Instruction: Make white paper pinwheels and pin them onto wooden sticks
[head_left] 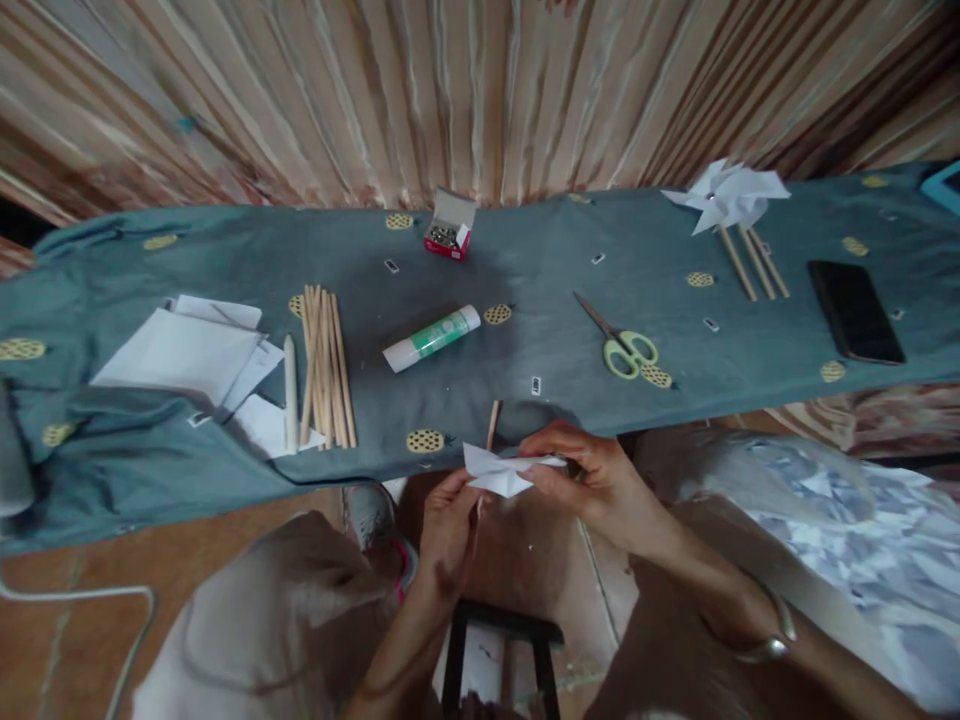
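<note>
A white paper pinwheel (501,472) is held between my hands, just off the table's front edge. A thin wooden stick (493,424) shows behind it, pointing away from me. My left hand (448,525) is closed on the pinwheel's near left side; its fingertips are partly hidden by the paper. My right hand (589,478) pinches the right side of the paper between thumb and fingers. Beyond the hands on the table lie a glue stick (433,338) with a green label and scissors (619,340) with light green handles.
A green cloth with pineapple prints covers the narrow table (525,260). On it are a bundle of wooden sticks (325,370), paper sheets (180,355), an open small box (448,232) of metal pins, several pinwheels (727,195) and a black phone (856,312). A pleated curtain hangs behind.
</note>
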